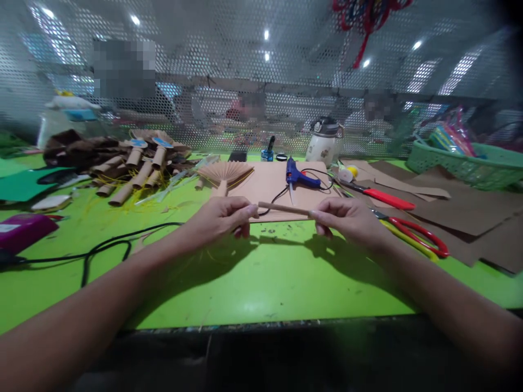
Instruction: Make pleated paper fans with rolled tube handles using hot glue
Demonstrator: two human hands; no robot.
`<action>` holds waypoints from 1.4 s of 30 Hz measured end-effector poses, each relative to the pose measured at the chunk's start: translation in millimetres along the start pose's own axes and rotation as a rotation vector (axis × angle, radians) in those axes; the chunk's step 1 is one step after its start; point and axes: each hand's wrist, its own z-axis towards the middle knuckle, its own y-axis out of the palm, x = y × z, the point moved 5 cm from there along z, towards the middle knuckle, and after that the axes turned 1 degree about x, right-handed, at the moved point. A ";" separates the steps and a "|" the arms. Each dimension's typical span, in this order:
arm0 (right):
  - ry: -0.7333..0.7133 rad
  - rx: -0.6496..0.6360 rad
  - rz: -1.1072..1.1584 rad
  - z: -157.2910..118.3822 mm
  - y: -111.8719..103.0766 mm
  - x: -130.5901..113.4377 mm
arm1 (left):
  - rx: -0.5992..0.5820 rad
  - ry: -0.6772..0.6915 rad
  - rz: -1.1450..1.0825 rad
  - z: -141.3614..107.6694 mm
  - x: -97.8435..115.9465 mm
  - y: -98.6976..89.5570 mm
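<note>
A thin brown paper strip (284, 208) is stretched level between my two hands, above the green table (245, 294). My left hand (226, 216) pinches its left end, and my right hand (341, 215) pinches the right end. Just behind them lies a stack of tan paper (261, 185), with a blue glue gun (302, 177) resting on it. A pleated paper fan (226, 173) with a rolled handle lies at the stack's left side, behind my left hand.
Rolled paper tubes (141, 175) with yellow strings are heaped at the left, near a purple box (26, 231) and black cable. Red-handled scissors (420, 235), brown sheets (457, 204) and a green basket (461, 162) lie right. A bottle (322, 141) stands behind.
</note>
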 end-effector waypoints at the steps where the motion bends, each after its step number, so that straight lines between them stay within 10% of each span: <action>1: -0.030 0.064 -0.012 2.1 -4.5 -0.1 | 0.067 0.005 0.060 0.5 -0.8 -2.6; 11: -0.178 0.288 -0.271 14.4 -20.9 0.6 | 0.000 0.226 0.417 -4.7 6.4 16.4; 22: 0.043 0.839 -0.330 28.1 -113.8 23.5 | -0.064 0.299 0.442 0.0 -7.7 22.9; 28: 0.353 0.724 -0.544 18.8 -155.9 20.7 | -0.083 0.392 0.441 0.0 -12.9 29.5; 36: 0.553 0.414 -0.885 39.3 -136.9 46.8 | -0.119 0.349 0.451 -0.3 -12.5 33.6; 42: 0.563 0.440 -0.991 53.9 -150.4 61.4 | -0.140 0.306 0.484 1.1 -11.3 32.9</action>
